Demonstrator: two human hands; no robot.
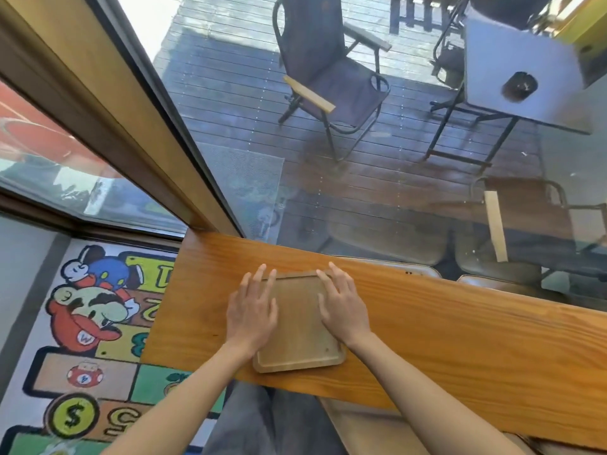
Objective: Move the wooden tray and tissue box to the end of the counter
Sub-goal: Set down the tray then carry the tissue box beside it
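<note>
While both flat, spread-fingered hands, left hand and right hand, press the wooden tray near the counter end, fetching the unseen tissue box seemingly comes next.

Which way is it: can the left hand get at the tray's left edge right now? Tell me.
Probably yes. The left hand already lies flat on the tray, covering its left side, and the counter beside that edge is bare, so nothing blocks it.

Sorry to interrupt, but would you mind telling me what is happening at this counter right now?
A person has both hands flat on a square light wooden tray lying near the left end of a long orange-brown wooden counter by the window. The left hand covers its left side, the right hand its right. No tissue box is in view.
</note>
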